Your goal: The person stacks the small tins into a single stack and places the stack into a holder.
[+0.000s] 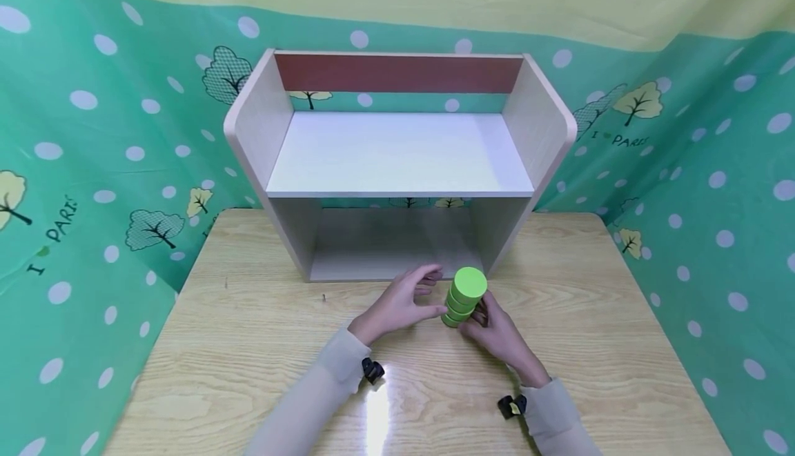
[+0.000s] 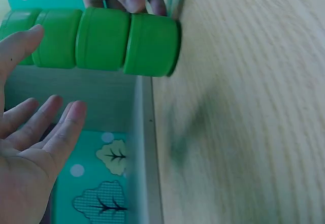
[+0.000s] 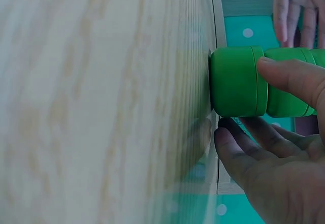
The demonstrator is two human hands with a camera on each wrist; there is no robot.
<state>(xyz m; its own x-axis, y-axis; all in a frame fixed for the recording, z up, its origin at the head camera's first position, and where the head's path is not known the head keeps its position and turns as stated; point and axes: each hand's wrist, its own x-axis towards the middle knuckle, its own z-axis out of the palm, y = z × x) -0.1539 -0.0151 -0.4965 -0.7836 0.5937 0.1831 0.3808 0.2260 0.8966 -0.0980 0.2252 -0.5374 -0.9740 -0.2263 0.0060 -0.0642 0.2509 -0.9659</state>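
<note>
A stack of several bright green round pieces (image 1: pixel 468 285), like small lidded jars, stands on the table just before the shelf's lower front edge. On its left side is my left hand (image 1: pixel 402 306), fingers spread and thumb stretched toward the stack; whether the thumb touches cannot be told. My right hand (image 1: pixel 499 334) is at the stack's lower right, its thumb (image 3: pixel 292 76) across the lower pieces. The right fingers (image 3: pixel 231 145) lie loosely beside the bottom piece (image 3: pixel 236 82), with a small gap showing. Part of the right hand is hidden behind the stack in the head view.
A two-level shelf unit (image 1: pixel 397 156) with white boards and a brown back strip stands at the rear of the wooden table (image 1: pixel 248 345). Green dotted curtain cloth (image 1: pixel 93 166) hangs behind and on both sides. Both wrists carry a small black device (image 1: pixel 373 370).
</note>
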